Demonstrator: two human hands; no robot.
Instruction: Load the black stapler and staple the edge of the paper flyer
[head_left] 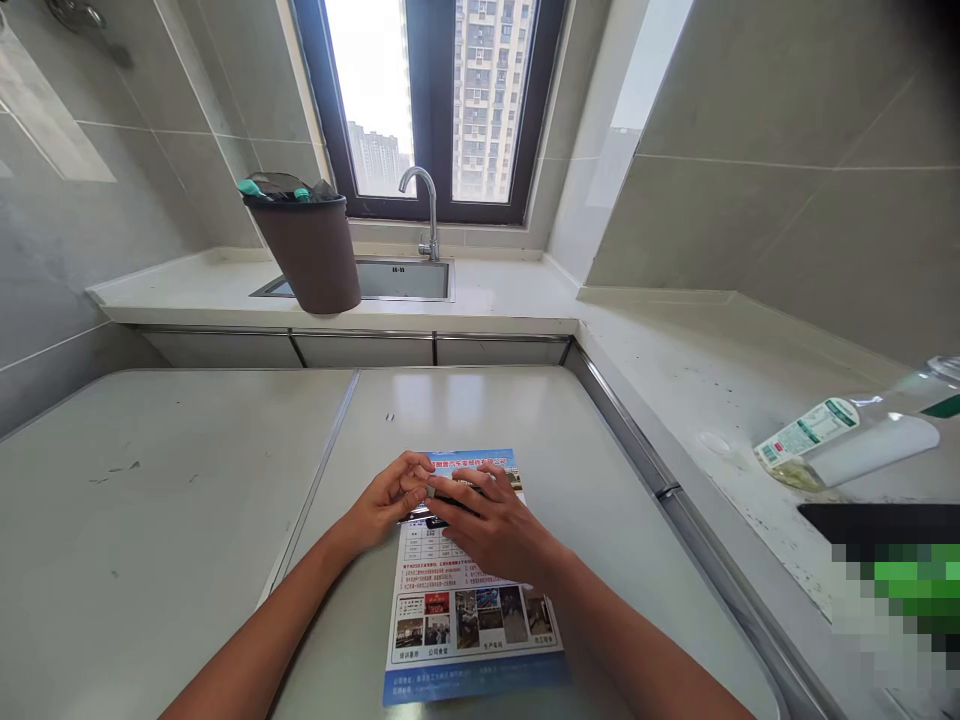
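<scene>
**A:** What is shown on the work surface?

**B:** A printed flyer (469, 590) is laid flat on a pale table (187, 500), its blue footer nearest the viewer. A small dark object (442, 497), too hidden to be identified, is held above the flyer's upper half. It is pinched by the fingertips of the left hand (386, 500), while the right hand (491, 525) is curved over it; how firmly it is gripped by the right hand cannot be told.

**B:** Beyond, a brown bin (311, 250) is seen beside a sink (397, 280) with a tap (424, 205) under a window. A plastic bottle (840, 440) lies on the counter to the right.

**A:** How is the handling best done?

**B:** The object is probably best kept low over the paper, steadied by one hand while it is worked by the other.
</scene>
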